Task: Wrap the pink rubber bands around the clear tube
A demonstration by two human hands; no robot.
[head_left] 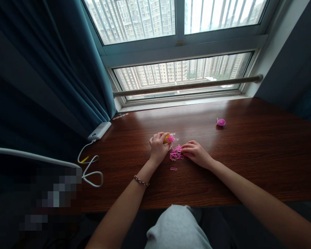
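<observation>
My left hand (158, 147) is closed round a small yellow container (166, 138) with pink rubber bands and a bit of clear wrap showing at its mouth. A loose pile of pink rubber bands (176, 153) lies on the dark wooden table (249, 162) just right of that hand. My right hand (197, 153) rests on the table with its fingertips pinched together at the pile's right edge. One single pink band (173, 169) lies apart, a little nearer to me.
A small pink lid or cap (220, 122) sits further back on the right. At the table's left edge lie a white power bank (99, 130) and its looped white cable (90, 169). A teal curtain (67, 69) hangs at left; the window is behind.
</observation>
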